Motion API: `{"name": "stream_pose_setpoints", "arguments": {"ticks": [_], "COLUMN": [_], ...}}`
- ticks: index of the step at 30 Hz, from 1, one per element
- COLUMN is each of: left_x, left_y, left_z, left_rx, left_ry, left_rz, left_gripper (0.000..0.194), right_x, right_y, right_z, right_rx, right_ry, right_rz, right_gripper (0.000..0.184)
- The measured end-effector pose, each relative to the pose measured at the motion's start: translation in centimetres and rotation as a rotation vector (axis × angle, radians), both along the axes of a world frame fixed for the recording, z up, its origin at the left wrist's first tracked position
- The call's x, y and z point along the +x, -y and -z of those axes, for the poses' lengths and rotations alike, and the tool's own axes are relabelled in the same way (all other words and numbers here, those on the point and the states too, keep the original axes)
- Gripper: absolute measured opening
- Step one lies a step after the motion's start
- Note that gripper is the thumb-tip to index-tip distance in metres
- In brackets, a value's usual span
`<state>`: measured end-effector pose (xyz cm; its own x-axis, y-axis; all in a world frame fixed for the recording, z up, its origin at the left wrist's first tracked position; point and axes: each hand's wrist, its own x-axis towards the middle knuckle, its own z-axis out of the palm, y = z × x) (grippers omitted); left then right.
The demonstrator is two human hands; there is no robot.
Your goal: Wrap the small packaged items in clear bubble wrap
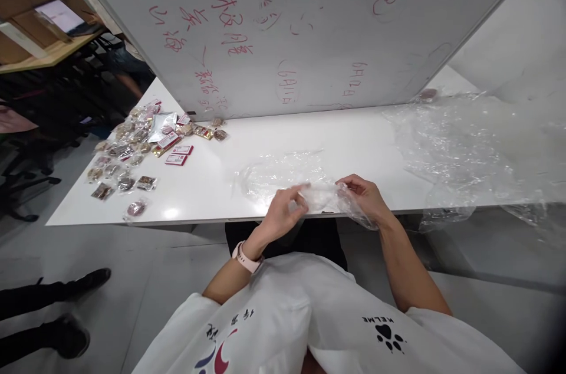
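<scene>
Two bare hands are out in front of me, near the front edge of the long white bench (212, 164). My right hand (365, 197) is closed, with its thumb and fingers pinching a thin, see-through plastic bag (325, 197). The bag is crinkly and goes across between the hands, and a loose bit hangs down by the right hand, over the front edge. My left hand (285, 212) is partly open and curved, with its fingertips at the other end of the bag. They are blurry, so I can't tell if they grip it. A pale pink watch (246, 257) is on the left wrist.

Just behind the bag, a flat, shiny patch of clear plastic (274, 173) lies on the bench. I can't tell if it is joined to the bag. A big heap of crumpled clear plastic (460, 150) covers the right end and hangs over the front edge.

Lots of small wrapped packets (126, 153) are piled along the left end, with a shiny silver pouch (163, 126) among them. Beside them are two little red and white boxes (179, 155). One round purple thing in clear wrap (136, 207) sits near the front left corner. A big whiteboard with red writing (318, 38) stands at the back.
</scene>
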<state>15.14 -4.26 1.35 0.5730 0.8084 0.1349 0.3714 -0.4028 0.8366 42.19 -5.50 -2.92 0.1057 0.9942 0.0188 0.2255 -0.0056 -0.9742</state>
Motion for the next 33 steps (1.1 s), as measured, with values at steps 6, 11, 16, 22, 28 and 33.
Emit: {"name": "stream_pose_setpoints", "arguments": {"ticks": [6, 11, 16, 22, 28, 33], "left_x": [-5.2, -6.6, -2.6, 1.2, -1.5, -11.1], "left_y": [-0.1, -0.8, -2.8, -9.6, -15.6, -19.4], "left_z": [-2.1, -4.5, -0.8, 2.4, -0.5, -1.0], "left_rx": [-0.172, -0.278, -0.008, 0.114, 0.24, 0.335], "left_ry": [-0.137, 0.038, -0.411, -0.571, -0.134, -0.326], "left_rz": [0.605, 0.207, -0.042, 0.207, -0.194, -0.884], "left_gripper": [0.044, 0.041, 0.081, 0.078, 0.033, 0.022], "right_x": [3.2, 2.8, -3.0, -2.0, 0.8, -2.5], "right_y": [-0.2, -0.8, -0.1, -2.6, -5.9, -5.6], "right_z": [0.5, -2.0, -3.5, 0.6, -0.9, 0.3], "right_rx": [-0.176, -0.063, 0.306, 0.076, 0.167, 0.19], "right_ry": [-0.029, 0.266, 0.649, 0.976, 1.099, 1.032], "right_rz": [0.151, 0.308, -0.146, -0.217, 0.028, -0.039], "right_gripper": [0.031, 0.036, 0.035, 0.055, 0.05, 0.054]}}
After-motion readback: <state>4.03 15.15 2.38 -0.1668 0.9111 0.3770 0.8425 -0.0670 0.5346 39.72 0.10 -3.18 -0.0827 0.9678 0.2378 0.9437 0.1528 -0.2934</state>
